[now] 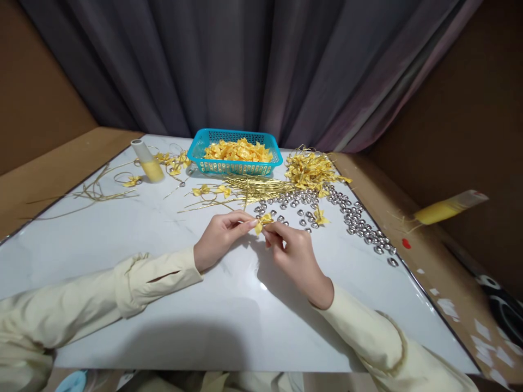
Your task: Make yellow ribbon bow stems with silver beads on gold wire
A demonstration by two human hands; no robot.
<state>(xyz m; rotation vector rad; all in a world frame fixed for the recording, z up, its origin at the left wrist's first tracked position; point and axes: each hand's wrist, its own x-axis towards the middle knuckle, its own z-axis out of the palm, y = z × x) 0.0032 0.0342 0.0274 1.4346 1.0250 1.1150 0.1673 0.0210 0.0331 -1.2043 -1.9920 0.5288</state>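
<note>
Over the middle of the white table, a small yellow ribbon flower [265, 220] is held up between both hands. My left hand [223, 234] pinches its left side with thumb and forefinger, and a gold cord [246, 195] rises from there. On the other side, my right hand [295, 250] has its fingertips closed at the flower's lower right edge. Exactly what lies between the right fingertips is hidden. Just beyond the hands are a bundle of gold cords [257, 188] and scattered small silver bells [368, 231]. Another yellow flower [321, 216] lies among the bells.
A blue basket [195, 155] full of yellow ribbon flowers stands at the back. Right of it is a heap of corded flowers [310, 170]. A bottle with yellow contents [149, 162] leans at left; a similar yellow tube [445, 209] is at right. Loose cords [92, 190] lie left.
</note>
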